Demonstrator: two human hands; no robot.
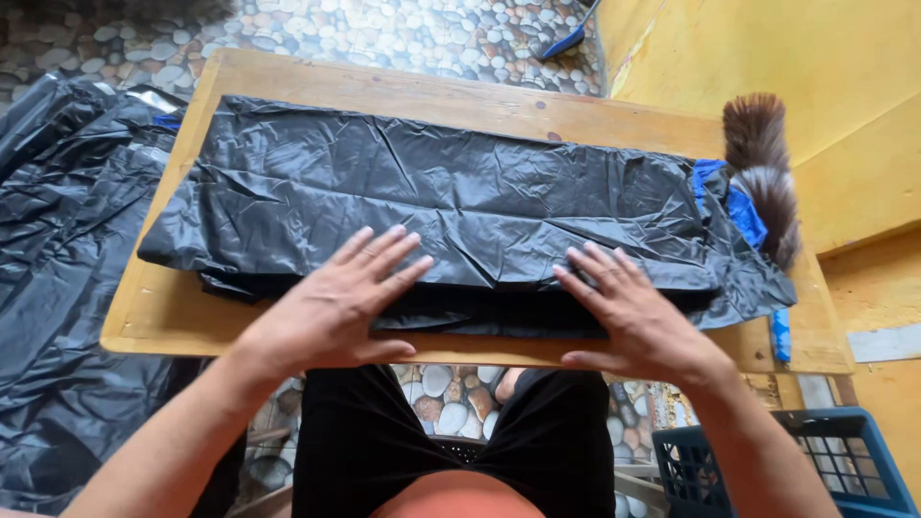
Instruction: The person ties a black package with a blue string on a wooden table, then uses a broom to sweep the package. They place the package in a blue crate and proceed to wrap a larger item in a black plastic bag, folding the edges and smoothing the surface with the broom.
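Left hand: the left hand (331, 307) lies flat with its fingers spread, pressing down on the near edge of the black plastic bag (451, 206).
Right hand: the right hand (628, 312) is flat and spread too, pressing the same edge a bit further along. Neither hand pinches anything.
Bag: it is folded into a long strip and lies across the wooden worktop (173, 312), with blue ties (734, 206) at its right end.
Slip risk: the plastic looks smooth, so the folded layers may slide apart if the hands push sideways.
Air risk: air caught inside may puff the fold open when the hands lift.
Edge risk: the near edge sits close to the worktop's rim, so a pull may drag it off.
Nearby: a feather duster (763, 168) touches the bag's right end and may get knocked. More black plastic (58, 288) lies on the pebble floor (422, 34), and a blue crate (844, 460) stands lower right.
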